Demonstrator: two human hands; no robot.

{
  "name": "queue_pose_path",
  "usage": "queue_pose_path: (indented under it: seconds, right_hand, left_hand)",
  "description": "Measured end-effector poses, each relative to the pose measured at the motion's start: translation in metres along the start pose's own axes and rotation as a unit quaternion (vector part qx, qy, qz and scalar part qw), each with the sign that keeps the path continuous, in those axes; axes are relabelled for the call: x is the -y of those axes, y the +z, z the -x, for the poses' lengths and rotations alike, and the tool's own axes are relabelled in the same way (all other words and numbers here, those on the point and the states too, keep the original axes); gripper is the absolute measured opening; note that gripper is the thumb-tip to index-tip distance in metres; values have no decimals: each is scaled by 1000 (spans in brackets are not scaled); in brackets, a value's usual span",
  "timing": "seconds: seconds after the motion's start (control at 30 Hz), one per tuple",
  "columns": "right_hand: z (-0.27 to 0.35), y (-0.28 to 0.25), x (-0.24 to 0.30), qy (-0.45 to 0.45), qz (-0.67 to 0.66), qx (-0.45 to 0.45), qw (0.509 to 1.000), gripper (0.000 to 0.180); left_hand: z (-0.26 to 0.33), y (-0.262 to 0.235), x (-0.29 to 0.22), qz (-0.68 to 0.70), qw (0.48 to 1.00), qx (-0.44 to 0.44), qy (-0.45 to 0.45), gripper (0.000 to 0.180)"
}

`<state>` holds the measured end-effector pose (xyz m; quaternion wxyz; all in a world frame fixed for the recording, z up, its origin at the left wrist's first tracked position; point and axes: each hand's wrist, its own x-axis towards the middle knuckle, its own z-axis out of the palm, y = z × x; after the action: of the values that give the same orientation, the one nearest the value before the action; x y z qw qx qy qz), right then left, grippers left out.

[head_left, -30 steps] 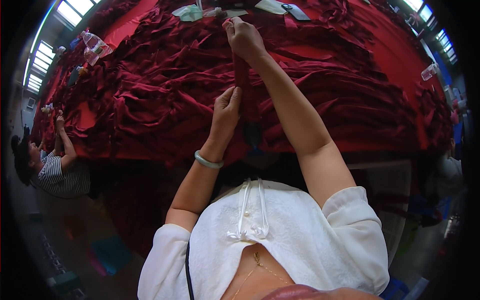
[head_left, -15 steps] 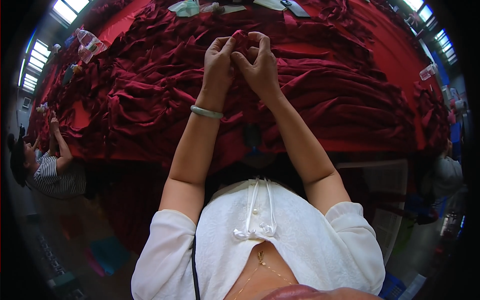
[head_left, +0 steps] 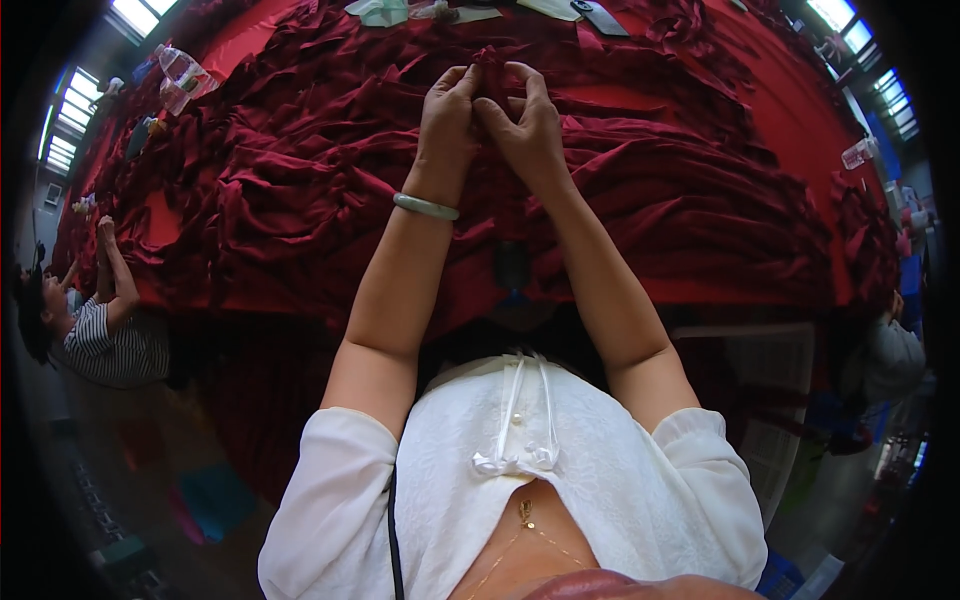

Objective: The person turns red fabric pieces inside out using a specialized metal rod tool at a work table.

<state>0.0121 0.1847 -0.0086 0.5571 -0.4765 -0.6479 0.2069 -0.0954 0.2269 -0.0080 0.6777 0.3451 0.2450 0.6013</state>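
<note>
Both my arms reach forward over a table heaped with dark red fabric [head_left: 330,190]. My left hand [head_left: 450,112], with a pale bangle [head_left: 426,207] on its wrist, pinches a gathered bit of that cloth between thumb and fingers. Close beside it, my right hand [head_left: 522,118] has its fingers curled around the same raised piece of fabric [head_left: 489,72]. The cloth stands up in a small tuft between the two hands. My fingers and the folds hide whatever detail lies inside the grip.
A clear plastic bottle [head_left: 183,78] lies at the far left, another bottle [head_left: 858,153] at the right. A phone [head_left: 600,17] rests at the far edge. A person in a striped top [head_left: 115,345] works at the left; another [head_left: 893,355] is at the right.
Between my hands, the pinched cloth now pokes up higher in a tuft. Both hands appear slightly farther right in the view, and the person at the left has shifted their arm a little.
</note>
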Motion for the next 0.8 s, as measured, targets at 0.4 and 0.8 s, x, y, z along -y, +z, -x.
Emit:
queue_pose_path:
  seconds: [0.4, 0.8]
  right_hand:
    - [61, -34, 17, 38, -8, 70, 997, 31]
    - [-11, -9, -7, 152, -284, 168, 932, 29]
  left_hand:
    - [113, -14, 13, -199, 980, -11, 13, 10]
    - [11, -5, -20, -92, 994, 50, -36, 16]
